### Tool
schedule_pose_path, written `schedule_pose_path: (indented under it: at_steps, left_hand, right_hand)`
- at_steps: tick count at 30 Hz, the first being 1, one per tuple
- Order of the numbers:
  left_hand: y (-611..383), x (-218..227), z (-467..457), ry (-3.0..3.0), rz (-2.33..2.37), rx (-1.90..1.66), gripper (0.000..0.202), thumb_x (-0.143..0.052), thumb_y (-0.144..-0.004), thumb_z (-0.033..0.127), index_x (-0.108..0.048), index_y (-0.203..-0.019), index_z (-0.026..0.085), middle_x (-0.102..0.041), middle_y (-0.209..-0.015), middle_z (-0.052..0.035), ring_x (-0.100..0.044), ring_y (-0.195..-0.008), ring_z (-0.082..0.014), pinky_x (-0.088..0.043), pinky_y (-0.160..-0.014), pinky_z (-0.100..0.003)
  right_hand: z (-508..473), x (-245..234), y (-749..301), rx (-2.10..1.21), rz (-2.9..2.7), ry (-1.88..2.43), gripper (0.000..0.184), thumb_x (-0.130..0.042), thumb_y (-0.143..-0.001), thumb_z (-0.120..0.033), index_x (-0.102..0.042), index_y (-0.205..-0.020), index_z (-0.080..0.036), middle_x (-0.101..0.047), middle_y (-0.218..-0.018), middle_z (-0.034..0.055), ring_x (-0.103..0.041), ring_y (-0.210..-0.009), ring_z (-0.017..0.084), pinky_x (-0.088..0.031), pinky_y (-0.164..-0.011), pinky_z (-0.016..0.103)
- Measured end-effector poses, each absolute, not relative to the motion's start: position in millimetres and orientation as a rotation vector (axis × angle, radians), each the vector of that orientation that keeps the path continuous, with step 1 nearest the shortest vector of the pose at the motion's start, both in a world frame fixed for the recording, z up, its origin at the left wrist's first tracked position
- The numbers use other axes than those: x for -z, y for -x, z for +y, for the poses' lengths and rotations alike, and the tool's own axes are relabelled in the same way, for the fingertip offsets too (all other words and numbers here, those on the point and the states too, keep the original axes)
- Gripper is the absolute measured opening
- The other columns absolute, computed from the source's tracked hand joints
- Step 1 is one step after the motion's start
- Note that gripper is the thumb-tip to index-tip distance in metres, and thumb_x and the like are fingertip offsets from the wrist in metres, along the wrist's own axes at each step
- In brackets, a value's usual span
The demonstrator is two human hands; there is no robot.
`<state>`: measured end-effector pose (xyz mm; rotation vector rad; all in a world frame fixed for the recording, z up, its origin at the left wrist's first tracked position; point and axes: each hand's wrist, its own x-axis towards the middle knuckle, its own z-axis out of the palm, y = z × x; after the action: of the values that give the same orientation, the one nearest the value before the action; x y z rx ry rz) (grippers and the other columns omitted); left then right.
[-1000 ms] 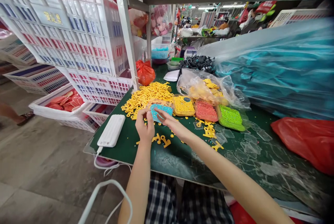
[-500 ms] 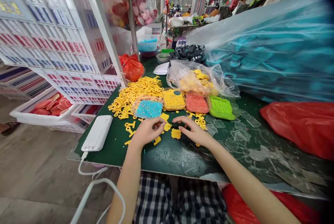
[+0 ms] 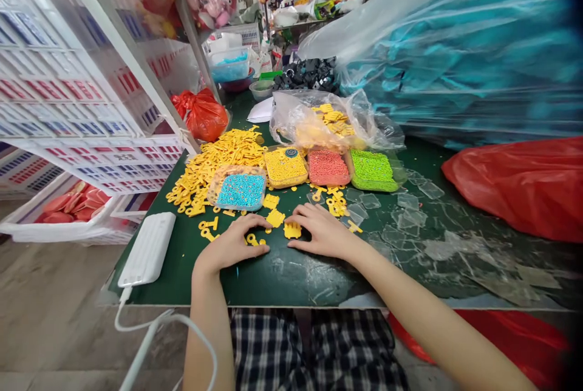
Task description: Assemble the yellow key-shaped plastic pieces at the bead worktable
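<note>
My left hand (image 3: 234, 239) rests low over the green table, thumb and fingers spread, with small yellow ring-ended plastic pieces (image 3: 251, 240) by its fingertips. Facing it, my right hand (image 3: 321, 230) has its thumb apart from the curved fingers. Those fingers reach a flat, square yellow plastic piece (image 3: 292, 231) lying on the table; whether they touch it I cannot tell. Just beyond the hands lies another flat yellow piece (image 3: 275, 218). Farther back stand trays of tiny beads: blue beads (image 3: 241, 189), yellow beads (image 3: 285, 166), red beads (image 3: 328, 166) and green beads (image 3: 374, 170).
A heap of yellow pieces (image 3: 218, 160) lies left of the trays, a clear bag (image 3: 298, 118) behind them. Thin transparent squares (image 3: 410, 218) scatter to the right. A white power bank (image 3: 148, 248) with a cable lies at the left edge. Stacked crates (image 3: 68, 93) stand left.
The view has shifted, with the table's things now farther left. My hands have come lower, nearer the table's front edge, and their fingers are spread wider.
</note>
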<state>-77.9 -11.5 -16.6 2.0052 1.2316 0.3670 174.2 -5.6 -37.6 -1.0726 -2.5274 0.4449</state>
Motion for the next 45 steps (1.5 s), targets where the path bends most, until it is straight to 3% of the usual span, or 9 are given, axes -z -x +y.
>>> schedule_pose_path:
  at_steps: [3, 9, 13, 19, 25, 31, 35, 39, 45]
  left_hand:
    - [77, 17, -11, -2.018, 1.239, -0.288, 0.043, -0.075, -0.072, 0.034, -0.064, -0.114, 0.030, -0.057, -0.127, -0.0047, -0.048, -0.125, -0.0285, -0.032, -0.111, -0.048]
    - [72, 21, -7, -1.891, 1.367, -0.399, 0.038, -0.071, -0.076, 0.038, -0.064, -0.111, 0.025, -0.063, -0.114, -0.0046, -0.057, -0.106, -0.0241, -0.047, -0.096, -0.039]
    - [71, 20, -6, -1.854, 1.427, -0.446, 0.042, -0.071, -0.075, 0.043, -0.063, -0.112, 0.024, -0.064, -0.113, -0.0046, -0.058, -0.104, -0.0241, -0.048, -0.094, -0.039]
    - [83, 13, -9, -1.940, 1.281, -0.344, 0.052, -0.073, -0.074, 0.041, -0.059, -0.122, 0.029, -0.055, -0.134, -0.0041, -0.050, -0.125, -0.0256, -0.039, -0.108, -0.041]
    - [87, 21, -6, -1.768, 1.345, -0.404, 0.045, -0.067, -0.077, 0.042, -0.063, -0.117, 0.022, -0.068, -0.099, -0.0043, -0.063, -0.091, -0.0211, -0.055, -0.079, -0.035]
    - [83, 19, -6, -1.807, 1.412, -0.624, 0.032, -0.066, -0.078, 0.040, -0.069, -0.103, 0.020, -0.073, -0.094, -0.0060, -0.066, -0.084, -0.0205, -0.055, -0.079, -0.035]
    - [74, 11, -11, -1.874, 1.430, -0.817, 0.024, -0.066, -0.080, 0.038, -0.070, -0.097, 0.021, -0.073, -0.098, -0.0049, -0.067, -0.090, -0.0212, -0.054, -0.085, -0.036]
    - [58, 13, -13, -2.043, 1.265, -0.835, 0.015, -0.061, -0.086, 0.030, -0.071, -0.092, 0.021, -0.073, -0.096, -0.0047, -0.066, -0.092, -0.0203, -0.054, -0.087, -0.036]
    - [46, 18, -14, -2.180, 1.089, -0.626, 0.017, -0.059, -0.089, 0.026, -0.073, -0.097, 0.023, -0.073, -0.098, -0.0054, -0.066, -0.094, -0.0202, -0.053, -0.087, -0.035]
  right_hand:
    - [-6, 40, -174, -0.411, -2.527, 1.089, 0.036, -0.066, -0.086, -0.040, -0.062, -0.115, -0.018, -0.061, -0.106, 0.0092, -0.055, -0.100, 0.025, -0.044, -0.087, 0.040]
    - [-7, 35, -174, -0.358, -2.460, 1.115, 0.024, -0.058, -0.092, -0.036, -0.066, -0.104, -0.017, -0.066, -0.095, 0.0065, -0.056, -0.092, 0.023, -0.042, -0.085, 0.038]
    - [-5, 35, -174, -0.323, -2.381, 1.165, 0.025, -0.047, -0.097, -0.031, -0.067, -0.095, -0.018, -0.067, -0.090, 0.0070, -0.056, -0.090, 0.023, -0.042, -0.084, 0.037]
    - [-3, 39, -176, -0.518, -2.209, 1.372, 0.031, -0.048, -0.093, -0.020, -0.055, -0.123, -0.018, -0.066, -0.090, 0.0068, -0.061, -0.086, 0.022, -0.046, -0.077, 0.035]
    - [-9, 31, -175, -0.708, -2.251, 1.188, 0.024, -0.047, -0.095, -0.022, -0.059, -0.116, -0.021, -0.065, -0.099, 0.0076, -0.060, -0.092, 0.020, -0.048, -0.080, 0.034]
    - [-13, 26, -172, -0.939, -2.317, 0.909, 0.025, -0.044, -0.096, -0.015, -0.065, -0.108, -0.022, -0.067, -0.103, 0.0051, -0.057, -0.100, 0.018, -0.046, -0.088, 0.032]
    - [-18, 24, -168, -0.737, -2.420, 0.979, 0.024, -0.054, -0.094, -0.032, -0.062, -0.114, -0.021, -0.063, -0.109, 0.0077, -0.053, -0.104, 0.022, -0.043, -0.091, 0.038]
    - [-19, 27, -165, -0.457, -2.458, 1.190, 0.048, -0.070, -0.074, -0.061, -0.061, -0.097, -0.019, -0.062, -0.097, 0.0070, -0.053, -0.094, 0.026, -0.041, -0.083, 0.041]
    - [-17, 31, -167, -0.431, -2.511, 1.309, 0.051, -0.075, -0.065, -0.065, -0.056, -0.080, -0.020, -0.060, -0.088, 0.0046, -0.053, -0.086, 0.024, -0.038, -0.076, 0.037]
